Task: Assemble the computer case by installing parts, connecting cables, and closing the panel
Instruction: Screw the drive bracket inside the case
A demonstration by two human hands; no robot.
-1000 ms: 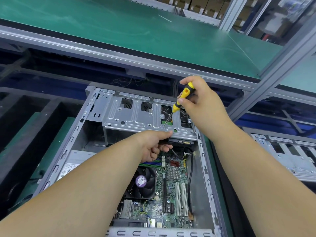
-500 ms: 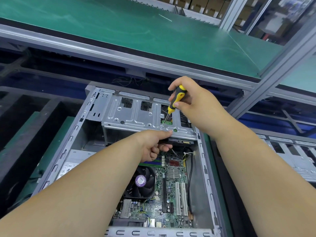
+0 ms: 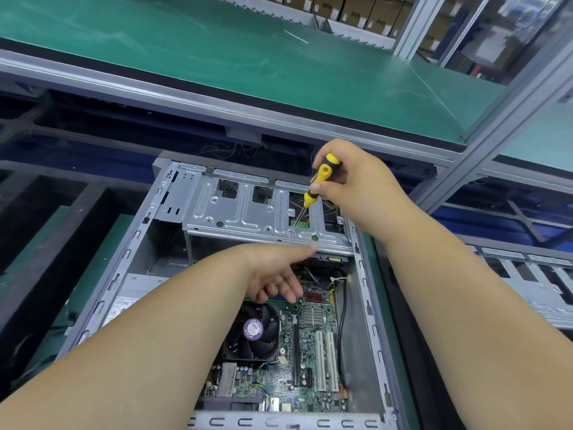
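Yellow-handled driver on drive cage screw

Steel computer case lies open on the desk, motherboard and fan exposed. Screwdriver tip sits on the drive cage near its front edge. Right hand grip pinches the handle. Left hand grip loose, thumb touching the cage lip, fingers curled beneath.

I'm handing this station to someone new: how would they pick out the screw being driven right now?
Start at the open computer case and go to the silver drive cage across its far end. Along the cage's near edge, find the screw under the screwdriver tip, which the right hand grips. Unlike the nearby empty holes, it alone has the tool's tip on it.
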